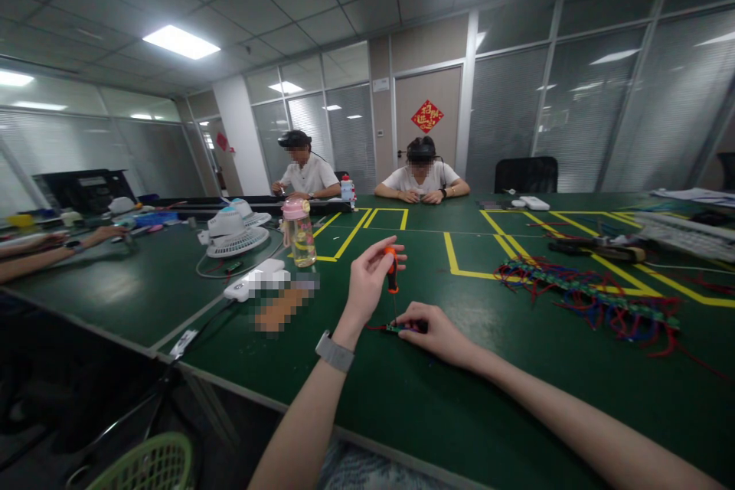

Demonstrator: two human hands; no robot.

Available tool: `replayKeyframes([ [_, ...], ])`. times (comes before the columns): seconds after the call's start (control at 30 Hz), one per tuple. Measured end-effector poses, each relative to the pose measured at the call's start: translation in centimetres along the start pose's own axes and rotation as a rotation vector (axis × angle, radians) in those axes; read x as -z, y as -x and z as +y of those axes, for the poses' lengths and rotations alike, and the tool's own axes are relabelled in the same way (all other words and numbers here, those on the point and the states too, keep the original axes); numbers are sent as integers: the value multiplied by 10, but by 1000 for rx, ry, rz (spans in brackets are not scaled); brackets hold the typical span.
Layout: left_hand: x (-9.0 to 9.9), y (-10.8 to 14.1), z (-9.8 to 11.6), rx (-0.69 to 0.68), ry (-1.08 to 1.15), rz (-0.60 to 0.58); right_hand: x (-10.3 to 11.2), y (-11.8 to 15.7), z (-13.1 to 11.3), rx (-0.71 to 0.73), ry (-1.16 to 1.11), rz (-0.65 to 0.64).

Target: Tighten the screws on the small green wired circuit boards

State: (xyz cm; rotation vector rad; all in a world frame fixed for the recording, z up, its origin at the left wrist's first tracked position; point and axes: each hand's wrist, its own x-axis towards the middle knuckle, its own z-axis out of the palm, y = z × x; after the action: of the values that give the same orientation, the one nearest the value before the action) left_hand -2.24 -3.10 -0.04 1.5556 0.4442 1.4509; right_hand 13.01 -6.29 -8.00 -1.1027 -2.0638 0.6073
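Observation:
An orange and black screwdriver stands upright with its handle in the fingers of my left hand. Its thin shaft points down at a small green circuit board lying on the green table. My right hand rests on the table with thumb and fingers closed on the right end of that board. A red wire runs out of the board's left end. The screwdriver's tip meets the board, but the exact contact point is too small to make out.
A long row of circuit boards with red and blue wires lies to the right. A pink-lidded bottle, white fans and a white power strip stand left. Two people sit across the table; another person's arms reach in from the left.

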Motion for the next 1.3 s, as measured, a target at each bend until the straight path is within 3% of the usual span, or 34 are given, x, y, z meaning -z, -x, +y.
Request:
replayKeyframes([
  [0.17, 2, 0, 2, -86, -200, 43, 0, 1, 1, 11, -2, 0],
  [0.33, 0, 0, 1, -16, 32, -12, 1, 0, -2, -1, 0, -4],
  [0.5, 1, 1, 3, -72, -165, 39, 0, 0, -1, -5, -3, 2],
  [0.7, -1, 1, 1, 4, 47, -55, 0, -1, 0, 3, 5, -4],
  [0.9, 1, 1, 3, -81, -193, 16, 0, 0, 2, 14, 5, -2],
  [1.13, -1, 1, 1, 28, 64, -79, 0, 0, 2, 16, 3, 2],
  [1.3, 0, 2, 3, -73, -151, -1, -1, -1, 2, 16, -2, 6],
])
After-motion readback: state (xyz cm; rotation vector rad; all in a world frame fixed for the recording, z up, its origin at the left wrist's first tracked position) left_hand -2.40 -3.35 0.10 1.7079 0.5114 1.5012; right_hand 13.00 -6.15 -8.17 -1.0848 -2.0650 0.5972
